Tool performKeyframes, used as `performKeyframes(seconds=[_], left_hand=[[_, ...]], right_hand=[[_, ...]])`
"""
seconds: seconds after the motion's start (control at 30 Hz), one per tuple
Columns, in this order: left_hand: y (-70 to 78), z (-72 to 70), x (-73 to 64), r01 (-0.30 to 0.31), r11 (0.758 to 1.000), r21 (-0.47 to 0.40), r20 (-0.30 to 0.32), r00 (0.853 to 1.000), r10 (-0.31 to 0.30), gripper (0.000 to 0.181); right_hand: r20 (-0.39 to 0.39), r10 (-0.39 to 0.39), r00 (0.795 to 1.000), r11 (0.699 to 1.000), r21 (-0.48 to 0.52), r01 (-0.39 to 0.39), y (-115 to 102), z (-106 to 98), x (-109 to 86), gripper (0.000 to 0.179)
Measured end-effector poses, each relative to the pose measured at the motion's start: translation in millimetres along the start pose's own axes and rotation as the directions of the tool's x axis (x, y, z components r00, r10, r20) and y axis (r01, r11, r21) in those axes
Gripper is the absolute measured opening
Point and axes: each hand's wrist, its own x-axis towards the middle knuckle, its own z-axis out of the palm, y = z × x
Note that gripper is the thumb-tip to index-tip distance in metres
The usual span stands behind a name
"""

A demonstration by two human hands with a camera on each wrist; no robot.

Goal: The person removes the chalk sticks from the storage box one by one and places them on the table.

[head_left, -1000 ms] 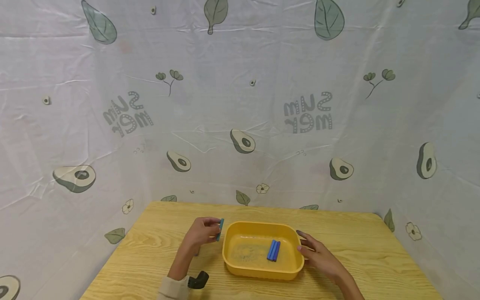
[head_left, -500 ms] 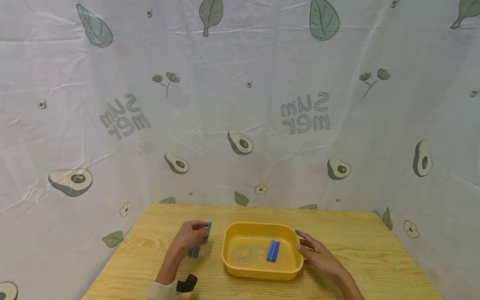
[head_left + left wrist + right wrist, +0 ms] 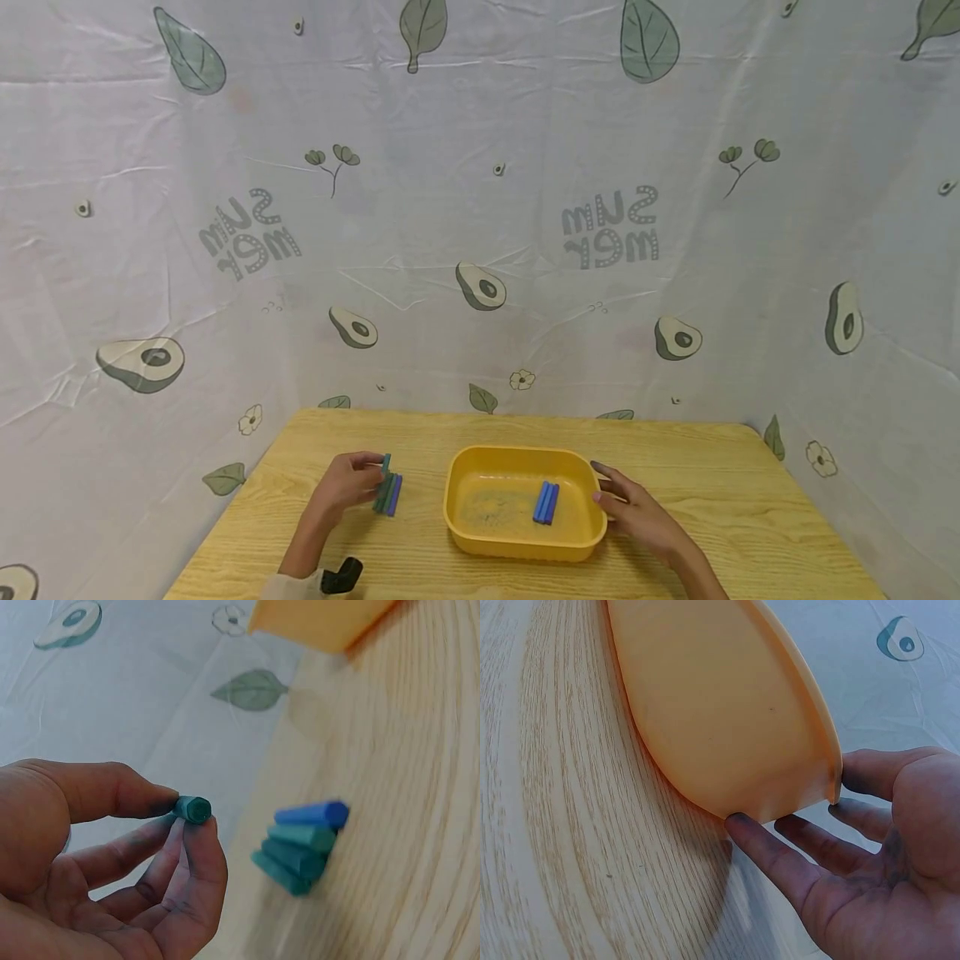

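Observation:
My left hand [image 3: 347, 483] pinches a teal pastel stick [image 3: 195, 809] between thumb and fingertips, with dark smudges on the skin. Close by on the table, several green pastel sticks [image 3: 295, 856] and one blue-violet pastel stick [image 3: 313, 814] lie side by side; in the head view the held one is just above them. My right hand [image 3: 637, 510] holds the right end of a yellow plastic tub [image 3: 517, 550], thumb at the rim and fingers spread along the outer wall. Inside the tub lie several blue pastel sticks [image 3: 546, 503] next to each other.
The wood-grain table [image 3: 720, 475] carries the tub near its middle. A patterned plastic sheet [image 3: 420, 225] hangs behind and at both sides. Dark smears mark the tub's floor [image 3: 491, 504]. A black wrist device [image 3: 342, 576] sits on my left wrist.
My left hand has moved left with the teal pastel stick, away from the tub to the row on the table, which now shows more. My right hand and the tub have stayed put.

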Motion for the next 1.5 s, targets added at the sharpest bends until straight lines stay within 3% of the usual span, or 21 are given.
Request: performKeyframes(seconds=[0.23, 0.57, 0.97, 1.5], left_hand=[[-13.5, -8.8, 8.5, 0.007, 0.999, 0.037, -0.019, 1.0, -0.007, 0.043], [-23.1, -5.6, 12.8, -0.032, 0.991, 0.127, -0.072, 0.997, 0.042, 0.034], [-27.1, 0.0, 15.7, -0.064, 0.942, 0.328, -0.121, 0.987, 0.109, 0.026], [-28.0, 1.8, 12.7, -0.061, 0.923, 0.379, -0.151, 0.98, 0.127, 0.028]], right_hand=[[-0.002, 0.004, 1.0, 1.0, -0.002, -0.004, -0.2, 0.2, 0.7, 0.077], [-0.013, 0.007, 1.0, 1.0, -0.013, -0.007, -2.9, -0.2, 1.7, 0.078], [0.002, -0.002, 1.0, 1.0, -0.021, 0.002, -2.1, -1.7, 1.4, 0.078], [-0.018, 0.009, 1.0, 1.0, -0.024, -0.009, 0.8, 0.7, 0.8, 0.077]])
